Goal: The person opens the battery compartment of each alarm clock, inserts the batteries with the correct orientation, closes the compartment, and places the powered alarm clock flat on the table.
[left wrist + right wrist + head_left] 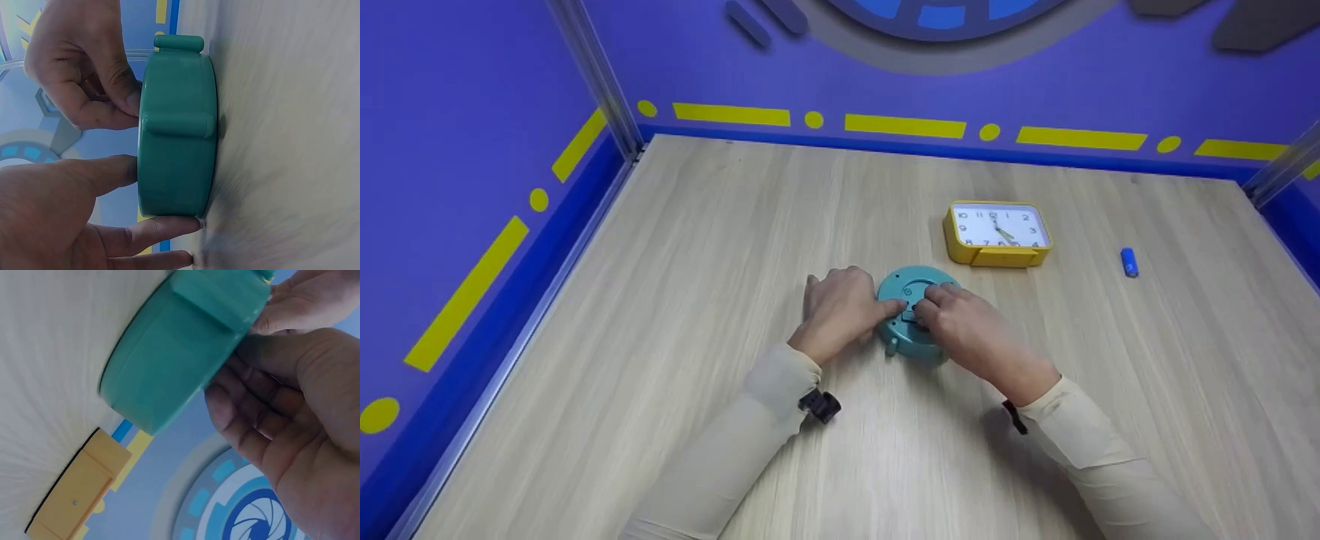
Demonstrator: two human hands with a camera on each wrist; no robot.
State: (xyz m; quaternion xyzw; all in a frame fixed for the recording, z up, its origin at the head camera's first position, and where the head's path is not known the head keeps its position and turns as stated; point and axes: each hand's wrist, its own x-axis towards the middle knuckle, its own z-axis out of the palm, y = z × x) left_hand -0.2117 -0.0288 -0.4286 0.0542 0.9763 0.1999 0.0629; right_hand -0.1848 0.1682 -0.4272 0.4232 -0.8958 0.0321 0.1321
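Observation:
A round teal clock (913,346) lies back side up on the table, its stubby feet (177,124) showing along the rim in the left wrist view. My left hand (844,306) grips its left edge, thumb on the back and index finger against the side. Over the recess in the clock's back, my right hand (969,326) has its thumb and fingers curled together in a pinch. The right wrist view shows these fingers (222,405) close against the clock's back. Whatever lies between their tips is hidden.
Behind the round clock, to the right, a yellow rectangular alarm clock (997,234) has its white dial facing up. A small blue cylinder (1129,262), like a battery, lies farther right. Blue panels (472,112) border the wooden table (720,225) at the left and back.

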